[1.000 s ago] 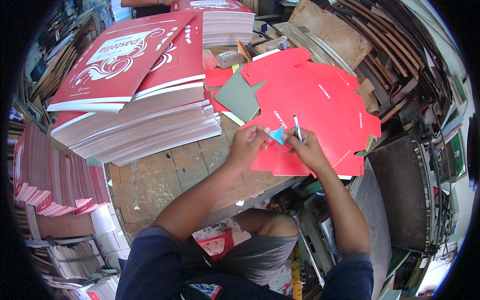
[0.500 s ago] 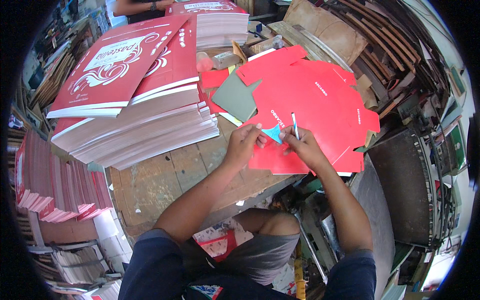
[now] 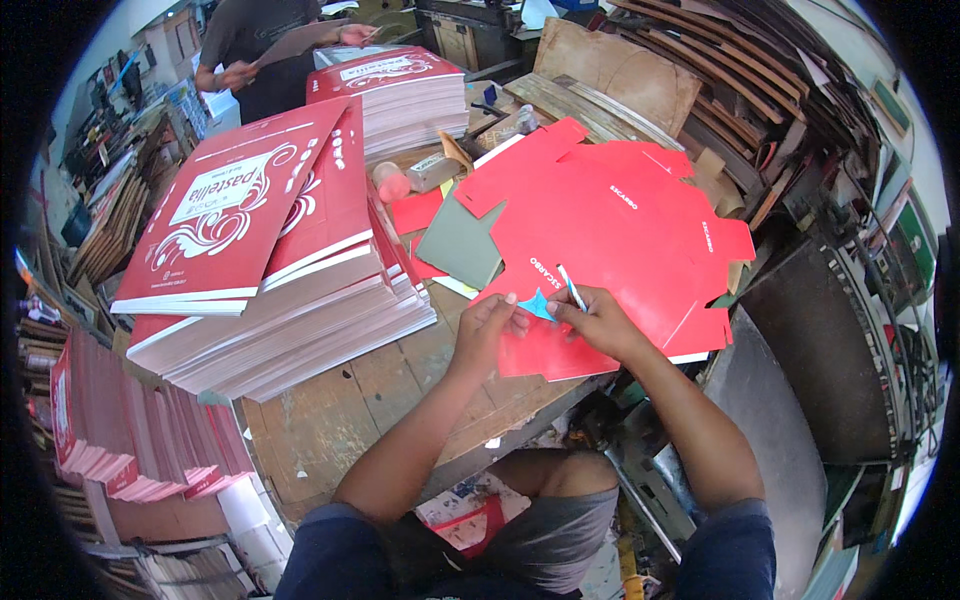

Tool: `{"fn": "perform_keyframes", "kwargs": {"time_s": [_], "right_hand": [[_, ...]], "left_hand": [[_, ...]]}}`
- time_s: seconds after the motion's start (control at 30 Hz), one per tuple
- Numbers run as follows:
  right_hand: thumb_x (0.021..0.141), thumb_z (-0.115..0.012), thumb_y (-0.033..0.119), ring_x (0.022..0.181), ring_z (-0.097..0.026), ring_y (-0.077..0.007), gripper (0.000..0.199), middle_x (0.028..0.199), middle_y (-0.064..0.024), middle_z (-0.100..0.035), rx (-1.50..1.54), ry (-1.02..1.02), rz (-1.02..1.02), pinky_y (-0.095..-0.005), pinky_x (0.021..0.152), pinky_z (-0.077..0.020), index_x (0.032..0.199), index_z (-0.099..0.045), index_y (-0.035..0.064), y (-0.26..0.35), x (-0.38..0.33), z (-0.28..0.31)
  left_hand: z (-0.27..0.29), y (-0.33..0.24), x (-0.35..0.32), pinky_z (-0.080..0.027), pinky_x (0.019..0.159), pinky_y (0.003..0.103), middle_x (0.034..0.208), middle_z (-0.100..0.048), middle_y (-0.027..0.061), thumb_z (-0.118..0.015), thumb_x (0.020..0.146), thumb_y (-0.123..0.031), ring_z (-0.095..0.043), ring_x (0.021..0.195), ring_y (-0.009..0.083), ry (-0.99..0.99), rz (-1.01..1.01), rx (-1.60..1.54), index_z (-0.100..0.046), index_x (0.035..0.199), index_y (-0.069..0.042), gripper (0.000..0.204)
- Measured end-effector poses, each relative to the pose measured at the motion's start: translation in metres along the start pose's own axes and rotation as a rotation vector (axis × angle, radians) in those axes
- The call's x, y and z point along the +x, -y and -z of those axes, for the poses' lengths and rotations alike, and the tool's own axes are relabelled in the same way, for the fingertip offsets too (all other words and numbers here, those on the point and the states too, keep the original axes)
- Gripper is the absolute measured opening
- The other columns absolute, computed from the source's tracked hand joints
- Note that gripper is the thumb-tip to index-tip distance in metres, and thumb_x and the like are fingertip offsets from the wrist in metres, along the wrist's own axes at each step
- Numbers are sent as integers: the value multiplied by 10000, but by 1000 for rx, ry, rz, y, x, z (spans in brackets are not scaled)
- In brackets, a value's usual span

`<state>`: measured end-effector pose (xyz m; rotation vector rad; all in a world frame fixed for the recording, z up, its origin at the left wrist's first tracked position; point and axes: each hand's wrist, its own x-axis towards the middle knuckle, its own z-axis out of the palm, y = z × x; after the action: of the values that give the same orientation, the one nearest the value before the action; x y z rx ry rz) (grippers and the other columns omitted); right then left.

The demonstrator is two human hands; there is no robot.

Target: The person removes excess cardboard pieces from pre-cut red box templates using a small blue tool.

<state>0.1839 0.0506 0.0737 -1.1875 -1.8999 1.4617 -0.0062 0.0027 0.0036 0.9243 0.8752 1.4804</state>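
Observation:
A small blue piece (image 3: 538, 304) of thin, paper-like material is stretched between my two hands, above the red die-cut card sheet (image 3: 640, 240). My left hand (image 3: 488, 332) pinches its left corner between thumb and finger. The right corner is in the fingertips of my right hand (image 3: 604, 322). That hand also keeps a slim white-and-blue pen-like stick (image 3: 571, 287) between its fingers, pointing up and away; its exact kind cannot be made out. The red sheet lies flat on the wooden table (image 3: 365, 400), with tabs and notches along its outline.
Left of the sheet lies a grey-green board (image 3: 462, 243). Beyond it are a grey block (image 3: 430, 172) and a pinkish lump (image 3: 390, 182). Tall stacks of red-covered printed sheets (image 3: 300, 330) fill the table's left side. A co-worker (image 3: 265, 45) holds a sheet at the back.
The view has shifted, so the table sits lower and more of the co-worker shows at the back. Both hands still grip the blue piece, and the pen-like stick leans further left.

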Motion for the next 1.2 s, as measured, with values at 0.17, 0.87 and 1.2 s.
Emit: {"fn": "perform_keyframes", "kwargs": {"time_s": [0.17, 0.87, 1.2], "right_hand": [[933, -632, 234, 757, -584, -99, 263, 796, -17, -640, -52, -23, -18, -292, 648, -498, 1029, -675, -6, -1, 0, 4], [898, -660, 175, 896, -643, -136, 299, 962, -95, -720, -128, 13, 88, -321, 838, -499, 1149, -676, 13, 14, -10, 1], [919, -661, 176, 678, -539, -71, 176, 758, 6, -609, -72, -20, 226, -253, 600, -446, 1013, -685, 29, -3, -4, 0]], "left_hand": [[-4, -4, -1, -481, 717, 277, 801, -650, 84, -559, 981, -313, -605, 716, 137, 25, 8, 44, -642, 921, 11, 340], [-13, 11, -7, -436, 635, 201, 810, -642, 9, -639, 944, -130, -551, 720, 35, 137, -134, 281, -615, 921, -5, 129], [-9, 20, -1, -463, 676, 220, 840, -603, 21, -653, 914, -67, -561, 751, 69, 46, -215, 238, -559, 996, -12, 136]]}}
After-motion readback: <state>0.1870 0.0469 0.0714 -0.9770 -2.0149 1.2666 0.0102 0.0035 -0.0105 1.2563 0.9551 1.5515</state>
